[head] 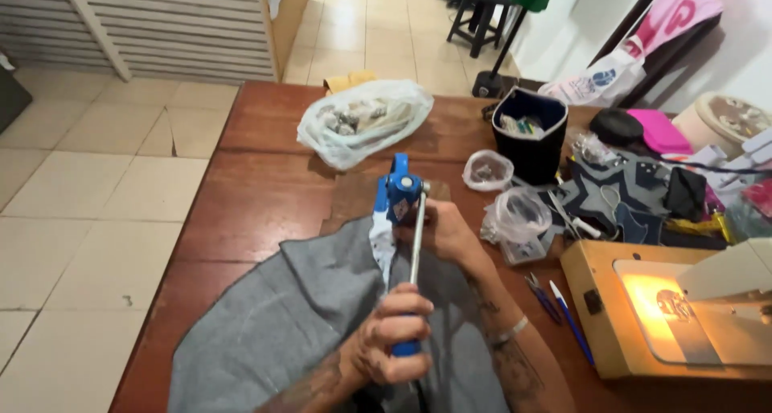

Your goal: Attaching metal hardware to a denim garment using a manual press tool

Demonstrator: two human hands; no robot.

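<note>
A person at a wooden table [241, 212] works a blue hand press [400, 196] over a piece of grey fabric [297, 316], both hands on the tool. The left hand [394, 336] is closed tight around the blue grip at the near end of the press's long metal lever [417, 240], fingers wrapped fully round it. The right hand [450, 232] sits beyond that grip, at the head of the press, curled against the tool's body where the fabric edge runs up under it; whether its fingers clasp the press or only steady the cloth cannot be told from here.

The fabric spreads out beneath and to the left of both hands, draping toward the near edge of the table. Past the press head, farther from the person, lies a clear plastic bag [362, 119] of pale pieces. To the right of the right hand sit two small clear bags [515, 216] of metal bits, and beyond them a dark fabric bucket [531, 135]. Just right of the forearm lie a blue pen [572, 323] and a small pair of pliers [540, 294], flat on the wood. Farther right still, a sewing machine [683, 308] stands on its wooden base with its lamp glowing yellow. A tiled floor [88, 188] shows to the left of the table.
</note>
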